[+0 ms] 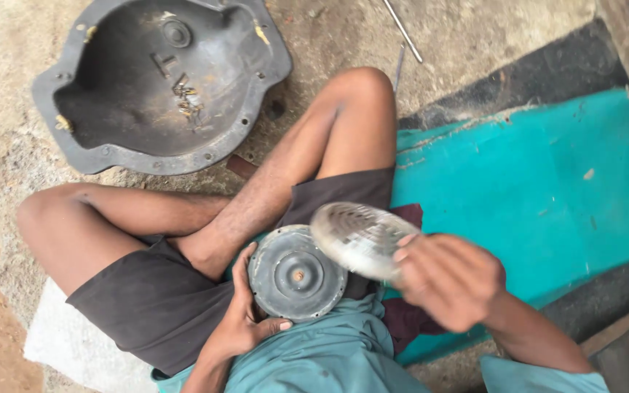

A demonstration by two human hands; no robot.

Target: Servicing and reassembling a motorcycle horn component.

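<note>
The person sits cross-legged on the floor with a round grey metal disc propped in the lap. The left hand curls its grip around the disc's left and lower rim. Just right of the disc and overlapping its upper edge, the right hand pinches a blurred, pale slotted plate by its right rim. Well above the disc, past the knees, a dark dished metal cover lies open side up on the concrete.

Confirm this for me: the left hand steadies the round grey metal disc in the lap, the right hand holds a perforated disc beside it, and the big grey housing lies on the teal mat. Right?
Not quite. The head view shows the big grey housing on bare concrete ground, not the teal mat. The left hand does steady the grey disc, and the right hand holds the perforated disc.
</note>
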